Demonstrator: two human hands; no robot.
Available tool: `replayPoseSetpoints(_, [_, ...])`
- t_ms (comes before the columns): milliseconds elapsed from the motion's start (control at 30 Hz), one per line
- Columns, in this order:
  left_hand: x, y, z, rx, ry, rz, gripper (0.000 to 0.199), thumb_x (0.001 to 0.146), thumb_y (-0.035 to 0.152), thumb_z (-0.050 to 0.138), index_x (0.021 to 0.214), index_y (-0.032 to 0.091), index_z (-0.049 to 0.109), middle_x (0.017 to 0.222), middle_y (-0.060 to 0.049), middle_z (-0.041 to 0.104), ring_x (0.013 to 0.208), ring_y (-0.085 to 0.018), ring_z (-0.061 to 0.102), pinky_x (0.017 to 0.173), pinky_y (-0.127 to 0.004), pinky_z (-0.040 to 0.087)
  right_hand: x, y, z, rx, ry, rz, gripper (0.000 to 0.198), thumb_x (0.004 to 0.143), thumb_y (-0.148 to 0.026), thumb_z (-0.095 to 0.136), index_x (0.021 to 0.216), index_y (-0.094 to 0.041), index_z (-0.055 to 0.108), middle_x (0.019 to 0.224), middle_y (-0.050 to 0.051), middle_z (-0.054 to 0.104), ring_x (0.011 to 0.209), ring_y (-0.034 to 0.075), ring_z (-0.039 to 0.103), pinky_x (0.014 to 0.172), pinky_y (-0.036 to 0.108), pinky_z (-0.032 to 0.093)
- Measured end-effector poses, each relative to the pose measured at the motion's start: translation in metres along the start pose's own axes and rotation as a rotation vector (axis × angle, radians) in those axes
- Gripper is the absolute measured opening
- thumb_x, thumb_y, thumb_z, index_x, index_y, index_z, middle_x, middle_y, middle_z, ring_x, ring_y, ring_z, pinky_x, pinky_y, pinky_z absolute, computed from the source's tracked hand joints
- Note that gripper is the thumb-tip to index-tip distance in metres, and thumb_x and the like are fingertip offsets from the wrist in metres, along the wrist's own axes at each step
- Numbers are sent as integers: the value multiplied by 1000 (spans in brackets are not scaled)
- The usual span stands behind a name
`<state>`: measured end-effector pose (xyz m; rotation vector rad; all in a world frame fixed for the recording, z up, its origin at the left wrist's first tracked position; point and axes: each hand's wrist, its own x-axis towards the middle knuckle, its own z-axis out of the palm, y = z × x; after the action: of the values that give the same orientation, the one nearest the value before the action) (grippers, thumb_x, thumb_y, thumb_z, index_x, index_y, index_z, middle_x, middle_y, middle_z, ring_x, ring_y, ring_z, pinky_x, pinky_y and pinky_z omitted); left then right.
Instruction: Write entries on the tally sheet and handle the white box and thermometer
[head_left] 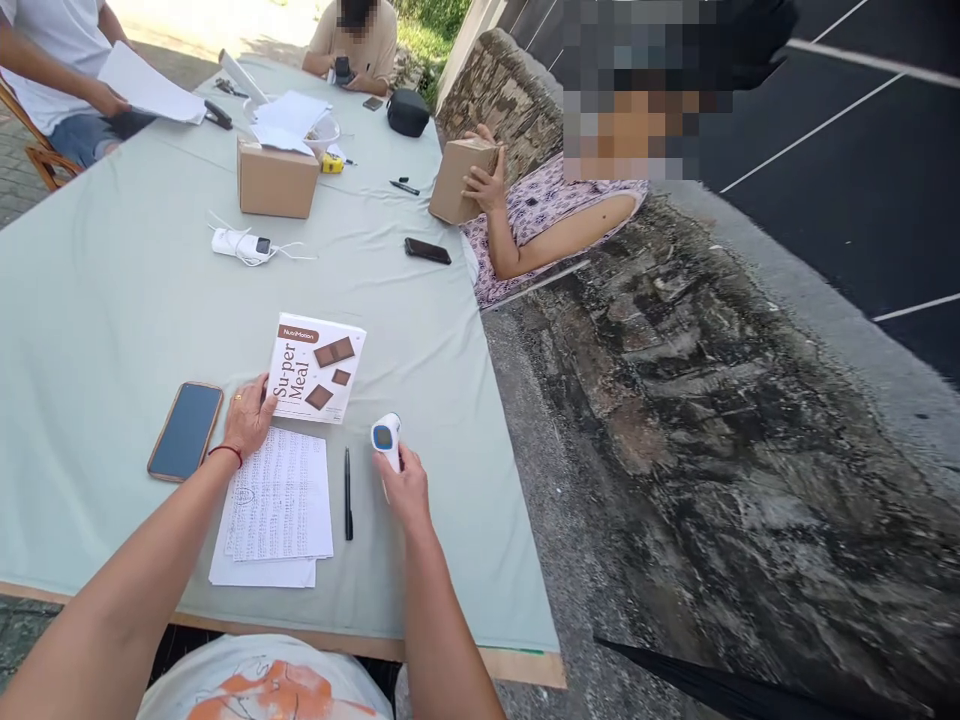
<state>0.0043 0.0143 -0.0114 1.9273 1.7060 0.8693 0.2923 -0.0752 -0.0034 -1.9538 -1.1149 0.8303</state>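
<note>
My left hand (250, 415) is closed on the lower left edge of a white box of chocolate bars (319, 368), printed with brown bars and "Su-per Meal". Whether the box rests on the table or is slightly raised, I cannot tell. Wrapped round the handle of a white and blue infrared thermometer (387, 437) are the fingers of my right hand (405, 490); its small screen faces me. Printed sheets (281, 500) lie just below the box. Between them and my right hand is a black pen (348, 495). A smartphone (185, 430) lies left of my left hand.
Across the cloth-covered table (112, 300) are a cardboard box (276, 182), a white device with a cable (241, 244), a black phone (427, 251), a yellow tape measure (332, 162) and a black case (408, 112). A person at right holds another cardboard box (461, 182). Two people sit farther back.
</note>
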Motion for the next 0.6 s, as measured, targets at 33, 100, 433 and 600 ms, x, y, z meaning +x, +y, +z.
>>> replayPoseSetpoints(33, [0,0,0,2,0,0,66,102,57,26,148,14,47,131,-16,64,121,-33,54,107,-50,41,-1,-13,5,136,-29,-36,53,73,-61,65,107,-19,69,92,6,65,86,23,61,76,35,50])
replayPoseSetpoints(100, [0,-1,0,6,3,-2,66,102,57,26,149,15,47,131,-16,65,121,-33,54,107,-50,41,-4,-41,17,387,-127,-70,52,76,-64,63,101,-19,69,78,2,64,74,20,58,67,32,47])
replayPoseSetpoints(433, [0,-5,2,13,-20,8,63,103,54,29,150,15,45,133,-15,63,125,-32,52,110,-50,39,8,-117,61,692,-288,-79,43,75,-62,68,80,-20,63,60,-4,55,57,12,46,55,27,36])
replayPoseSetpoints(600, [0,-8,4,42,-38,2,64,103,54,27,152,15,43,134,-16,62,127,-33,50,111,-51,38,13,-113,69,660,-285,-86,44,76,-64,68,79,-21,61,63,-4,57,59,12,48,56,27,39])
